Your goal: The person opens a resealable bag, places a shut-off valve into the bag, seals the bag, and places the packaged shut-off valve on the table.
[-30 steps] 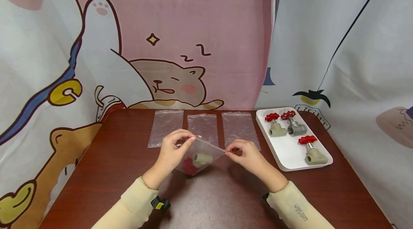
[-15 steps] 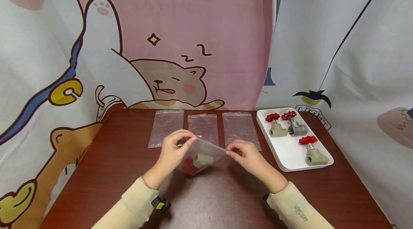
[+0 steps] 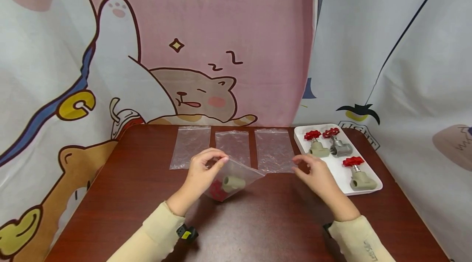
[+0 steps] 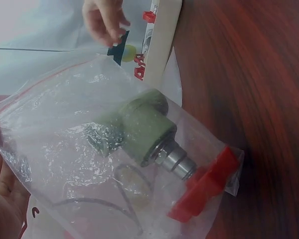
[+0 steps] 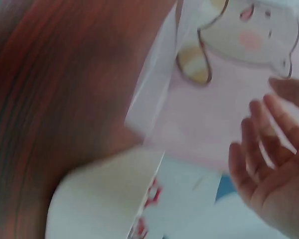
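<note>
My left hand (image 3: 200, 172) pinches the top corner of a clear zip-lock bag (image 3: 248, 172) between thumb and fingers. The bag hangs tilted above the table, its other top corner free. A valve with an olive-green tee body (image 4: 147, 124) and a red handwheel (image 4: 204, 186) lies inside, handwheel toward the bottom of the bag. Apart from the bag, my right hand (image 3: 318, 176) hovers between it and the white tray (image 3: 337, 168). In the right wrist view its fingers (image 5: 261, 134) are spread and relaxed, holding nothing.
Three flat clear bags lie along the table's back edge: left (image 3: 189, 147), middle (image 3: 233, 147) and right (image 3: 274, 151). On the tray at right are a green valve (image 3: 319, 149), a grey valve (image 3: 341, 149) and another green valve (image 3: 363, 181). Printed cloth hangs behind.
My right hand has let go of the bag's right corner and moved right, toward the tray. The left hand still holds its corner, with the bag almost in place.
</note>
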A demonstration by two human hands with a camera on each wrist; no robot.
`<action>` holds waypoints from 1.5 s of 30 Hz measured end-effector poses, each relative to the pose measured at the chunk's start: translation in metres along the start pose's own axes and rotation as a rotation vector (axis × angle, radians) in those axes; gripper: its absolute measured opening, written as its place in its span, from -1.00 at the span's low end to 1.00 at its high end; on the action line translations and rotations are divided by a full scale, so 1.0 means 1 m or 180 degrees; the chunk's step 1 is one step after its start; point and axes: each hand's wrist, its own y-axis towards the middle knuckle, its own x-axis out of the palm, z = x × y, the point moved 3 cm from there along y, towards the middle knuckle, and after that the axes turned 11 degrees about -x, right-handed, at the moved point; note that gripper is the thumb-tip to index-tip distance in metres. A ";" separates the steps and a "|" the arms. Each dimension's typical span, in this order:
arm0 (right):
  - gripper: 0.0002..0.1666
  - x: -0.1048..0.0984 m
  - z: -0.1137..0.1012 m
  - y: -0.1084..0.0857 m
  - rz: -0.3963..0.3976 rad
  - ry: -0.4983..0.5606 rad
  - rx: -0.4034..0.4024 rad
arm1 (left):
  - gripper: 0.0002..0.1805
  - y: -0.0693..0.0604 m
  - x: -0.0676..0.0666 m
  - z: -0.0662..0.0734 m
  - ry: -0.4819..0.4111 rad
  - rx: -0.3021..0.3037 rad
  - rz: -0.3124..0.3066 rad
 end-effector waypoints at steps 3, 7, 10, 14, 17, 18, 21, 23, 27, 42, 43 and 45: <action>-0.70 -0.022 0.022 -0.010 0.0138 -0.0347 0.0359 | -0.95 0.000 0.000 -0.001 0.0010 0.0005 0.0002; -0.58 -0.051 0.057 -0.026 0.0072 -0.0572 0.1058 | -0.96 0.000 0.000 -0.001 0.0010 0.0026 0.0011; -0.43 -0.067 0.085 -0.042 -0.0112 -0.0630 0.1779 | -0.96 0.000 -0.001 -0.002 0.0002 0.0036 0.0021; -0.32 -0.085 0.115 -0.065 -0.0265 -0.0685 0.2492 | -0.96 0.000 -0.001 -0.004 -0.0008 -0.0007 -0.0013; -0.33 -0.096 0.131 -0.080 -0.0345 -0.0712 0.2597 | -0.95 -0.001 -0.002 -0.007 -0.0045 -0.0075 -0.0085; -0.35 -0.099 0.135 -0.084 -0.0376 -0.0711 0.2579 | -0.96 -0.001 -0.003 -0.008 -0.0058 -0.0082 -0.0116; -0.40 -0.104 0.146 -0.096 -0.0418 -0.0680 0.2476 | -0.95 -0.001 -0.004 -0.010 -0.0044 -0.0138 -0.0163; -0.43 -0.105 0.151 -0.101 -0.0463 -0.0644 0.2444 | -0.94 -0.001 -0.005 -0.011 -0.0032 -0.0156 -0.0182; -0.45 -0.105 0.158 -0.109 -0.0566 -0.0573 0.2522 | -0.92 0.000 -0.007 -0.017 -0.0131 -0.0259 -0.0233; -0.45 -0.101 0.158 -0.111 -0.0177 -0.0262 0.3012 | -0.87 -0.001 -0.011 -0.031 -0.0309 -0.0468 -0.0047; -0.45 -0.101 0.159 -0.112 -0.0182 -0.0250 0.3025 | -0.86 -0.002 -0.012 -0.031 -0.0283 -0.0497 -0.0009; -0.45 -0.100 0.159 -0.112 -0.0190 -0.0224 0.3059 | -0.86 -0.003 -0.013 -0.032 -0.0211 -0.0552 0.0037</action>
